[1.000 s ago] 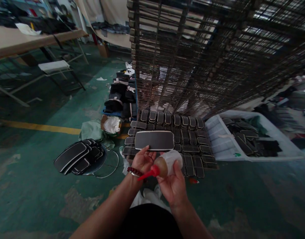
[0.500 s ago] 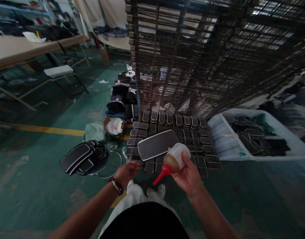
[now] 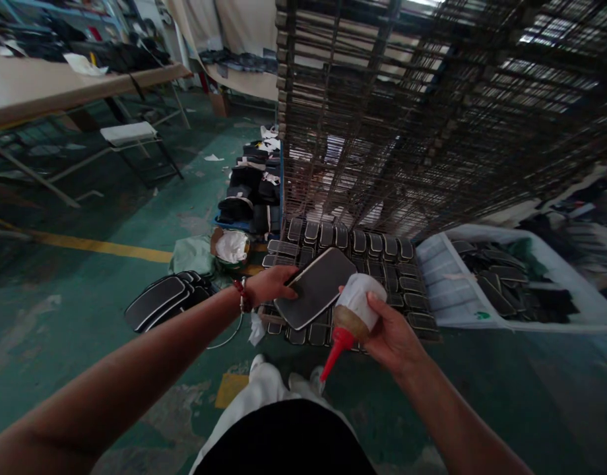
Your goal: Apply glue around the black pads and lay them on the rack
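My left hand [image 3: 274, 285] grips the upper left edge of a dark rounded panel [image 3: 317, 288] with a pale border, its thumb lying on the face. The panel is tilted above rows of smaller dark pieces [image 3: 375, 244] on a wire rack near the floor. In my right hand [image 3: 392, 333] is a squeeze bottle [image 3: 357, 303] with a white body, brownish contents and a red nozzle pointing down and left. The bottle is just right of the panel; whether they touch I cannot tell.
Tall stacked wire racks [image 3: 383, 125] rise ahead. A white bin [image 3: 445, 284] of dark pieces stands right. Left are a pile of dark panels [image 3: 159, 300], a green bag [image 3: 192, 256], a stool [image 3: 128, 133] and a table [image 3: 36, 86].
My left hand has moved up and right from below the panel and taken hold of it. The panel has turned to a steeper slant. The bottle is slightly farther right in the view.
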A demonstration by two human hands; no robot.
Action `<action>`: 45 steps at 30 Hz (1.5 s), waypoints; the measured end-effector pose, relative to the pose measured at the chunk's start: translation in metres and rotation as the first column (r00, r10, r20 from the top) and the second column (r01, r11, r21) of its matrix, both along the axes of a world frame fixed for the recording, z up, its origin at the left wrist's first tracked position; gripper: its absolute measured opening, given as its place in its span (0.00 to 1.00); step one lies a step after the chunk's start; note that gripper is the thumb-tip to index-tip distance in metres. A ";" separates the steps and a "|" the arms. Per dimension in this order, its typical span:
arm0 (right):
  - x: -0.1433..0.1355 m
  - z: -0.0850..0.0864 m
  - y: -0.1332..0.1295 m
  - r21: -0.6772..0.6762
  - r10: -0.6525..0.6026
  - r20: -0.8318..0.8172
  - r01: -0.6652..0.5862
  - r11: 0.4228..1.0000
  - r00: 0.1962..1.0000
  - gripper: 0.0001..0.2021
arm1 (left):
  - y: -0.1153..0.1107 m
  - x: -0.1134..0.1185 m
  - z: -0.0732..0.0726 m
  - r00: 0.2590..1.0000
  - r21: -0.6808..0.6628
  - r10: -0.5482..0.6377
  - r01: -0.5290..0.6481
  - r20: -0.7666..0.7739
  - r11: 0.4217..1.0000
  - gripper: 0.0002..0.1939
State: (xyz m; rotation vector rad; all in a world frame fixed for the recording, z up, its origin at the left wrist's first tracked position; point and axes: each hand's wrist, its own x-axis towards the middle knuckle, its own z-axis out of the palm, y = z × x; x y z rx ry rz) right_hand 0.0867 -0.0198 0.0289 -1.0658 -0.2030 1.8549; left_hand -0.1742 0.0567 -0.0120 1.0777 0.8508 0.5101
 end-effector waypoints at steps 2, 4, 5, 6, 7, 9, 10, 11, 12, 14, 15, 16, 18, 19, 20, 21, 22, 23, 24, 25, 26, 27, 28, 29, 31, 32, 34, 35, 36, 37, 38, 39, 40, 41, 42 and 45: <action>0.003 0.005 -0.004 0.042 -0.065 0.020 0.064 0.997 0.998 0.25 | -0.004 -0.005 0.002 1.000 0.003 -0.015 0.015 0.020 1.000 0.20; 0.012 0.013 -0.007 0.111 -0.164 0.042 0.159 0.981 0.986 0.26 | -0.011 -0.013 0.006 0.999 0.004 -0.025 0.025 0.046 1.000 0.20; 0.018 0.018 -0.006 0.154 -0.216 0.056 0.205 0.967 0.975 0.27 | -0.015 -0.017 0.009 0.998 0.005 -0.032 0.031 0.051 0.999 0.20; 0.025 0.024 -0.005 0.203 -0.268 0.074 0.249 0.947 0.961 0.27 | -0.019 -0.021 0.012 0.998 0.005 -0.040 0.040 0.049 0.999 0.21; 0.031 0.029 -0.003 0.256 -0.322 0.095 0.289 0.922 0.942 0.27 | -0.023 -0.025 0.015 0.998 0.004 -0.054 0.054 0.044 0.999 0.20; 0.043 0.039 0.004 0.371 -0.435 0.135 0.361 0.855 0.890 0.26 | -0.032 -0.030 0.020 0.996 0.000 -0.084 0.084 0.038 0.996 0.19; 0.048 0.042 0.008 0.425 -0.488 0.151 0.389 0.817 0.859 0.24 | -0.035 -0.032 0.022 0.994 -0.001 -0.100 0.100 0.037 0.995 0.18; 0.052 0.045 0.012 0.472 -0.532 0.166 0.406 0.782 0.830 0.22 | -0.039 -0.033 0.024 0.993 -0.003 -0.111 0.111 0.039 0.994 0.18; 0.055 0.047 0.015 0.509 -0.562 0.182 0.412 0.756 0.807 0.20 | -0.041 -0.033 0.025 0.992 -0.006 -0.118 0.119 0.041 0.993 0.18; 0.056 0.048 0.020 0.553 -0.578 0.215 0.390 0.736 0.787 0.17 | -0.046 -0.034 0.028 0.991 -0.015 -0.127 0.127 0.040 0.992 0.19; 0.056 0.048 0.021 0.564 -0.571 0.230 0.370 0.738 0.788 0.16 | -0.047 -0.034 0.030 0.991 -0.020 -0.128 0.129 0.039 0.991 0.19; 0.055 0.048 0.022 0.569 -0.560 0.243 0.352 0.744 0.792 0.16 | -0.048 -0.034 0.031 0.991 -0.024 -0.129 0.130 0.040 0.991 0.19; 0.053 0.046 0.023 0.570 -0.547 0.258 0.332 0.752 0.797 0.16 | -0.049 -0.034 0.032 0.990 -0.026 -0.131 0.133 0.055 0.991 0.19; 0.052 0.045 0.023 0.568 -0.544 0.262 0.329 0.755 0.797 0.15 | -0.049 -0.034 0.032 0.989 -0.024 -0.132 0.134 0.062 0.991 0.19; 0.052 0.043 0.023 0.565 -0.545 0.265 0.330 0.756 0.795 0.15 | -0.050 -0.034 0.031 0.989 -0.021 -0.129 0.131 0.065 0.991 0.19; 0.051 0.042 0.023 0.560 -0.547 0.264 0.336 0.758 0.794 0.15 | -0.050 -0.034 0.031 0.990 -0.018 -0.123 0.124 0.065 0.992 0.19; 0.051 0.041 0.023 0.555 -0.553 0.261 0.345 0.757 0.791 0.14 | -0.050 -0.034 0.030 0.992 -0.015 -0.113 0.114 0.064 0.993 0.19; 0.050 0.039 0.022 0.550 -0.559 0.257 0.356 0.755 0.788 0.14 | -0.049 -0.034 0.029 0.993 -0.015 -0.100 0.102 0.063 0.995 0.19; 0.050 0.038 0.021 0.545 -0.562 0.253 0.364 0.755 0.787 0.14 | -0.049 -0.034 0.028 0.994 -0.016 -0.086 0.087 0.066 0.996 0.19; 0.049 0.036 0.020 0.539 -0.565 0.249 0.372 0.756 0.787 0.14 | -0.049 -0.034 0.028 0.995 -0.016 -0.074 0.076 0.074 0.997 0.20; 0.049 0.035 0.018 0.531 -0.564 0.245 0.378 0.759 0.789 0.14 | -0.049 -0.034 0.027 0.994 -0.016 -0.066 0.067 0.084 0.998 0.20; 0.048 0.034 0.017 0.518 -0.562 0.240 0.385 0.764 0.792 0.15 | -0.049 -0.034 0.027 0.994 -0.017 -0.061 0.063 0.093 0.998 0.21; 0.047 0.033 0.016 0.501 -0.561 0.234 0.396 0.770 0.794 0.15 | -0.049 -0.034 0.027 0.993 -0.018 -0.057 0.059 0.099 0.998 0.21; 0.047 0.032 0.015 0.482 -0.561 0.225 0.409 0.775 0.797 0.15 | -0.049 -0.033 0.026 0.993 -0.020 -0.056 0.059 0.103 0.998 0.21; 0.045 0.030 0.015 0.456 -0.574 0.201 0.443 0.772 0.793 0.15 | -0.049 -0.032 0.026 0.993 -0.023 -0.060 0.063 0.101 0.998 0.21; 0.045 0.030 0.015 0.453 -0.584 0.190 0.458 0.765 0.789 0.14 | -0.049 -0.032 0.026 0.993 -0.021 -0.063 0.066 0.101 0.998 0.20; 0.044 0.029 0.016 0.460 -0.600 0.175 0.474 0.751 0.780 0.14 | -0.049 -0.031 0.025 0.992 -0.014 -0.070 0.072 0.101 0.997 0.21; 0.044 0.028 0.017 0.465 -0.605 0.171 0.477 0.746 0.778 0.14 | -0.048 -0.031 0.024 0.992 -0.012 -0.072 0.074 0.099 0.997 0.21; 0.045 0.028 0.017 0.467 -0.606 0.172 0.477 0.744 0.776 0.14 | -0.048 -0.030 0.024 0.993 -0.011 -0.075 0.076 0.095 0.997 0.20; 0.045 0.028 0.017 0.469 -0.603 0.177 0.472 0.746 0.778 0.14 | -0.047 -0.030 0.023 0.993 -0.012 -0.076 0.078 0.089 0.997 0.20; 0.046 0.028 0.016 0.470 -0.600 0.183 0.467 0.749 0.778 0.15 | -0.047 -0.030 0.023 0.994 -0.014 -0.077 0.078 0.083 0.997 0.20; 0.046 0.027 0.016 0.469 -0.600 0.191 0.464 0.751 0.777 0.15 | -0.046 -0.030 0.023 0.994 -0.016 -0.077 0.078 0.080 0.997 0.20; 0.047 0.027 0.016 0.469 -0.603 0.197 0.466 0.750 0.773 0.15 | -0.046 -0.030 0.022 0.994 -0.017 -0.077 0.079 0.082 0.997 0.20; 0.047 0.027 0.016 0.469 -0.610 0.201 0.472 0.747 0.766 0.15 | -0.046 -0.030 0.021 0.993 -0.018 -0.077 0.079 0.087 0.997 0.20; 0.047 0.027 0.016 0.469 -0.622 0.201 0.483 0.739 0.757 0.14 | -0.046 -0.030 0.021 0.993 -0.021 -0.079 0.081 0.091 0.997 0.20; 0.046 0.026 0.018 0.473 -0.650 0.192 0.511 0.718 0.735 0.14 | -0.045 -0.030 0.018 0.992 -0.029 -0.080 0.083 0.095 0.996 0.19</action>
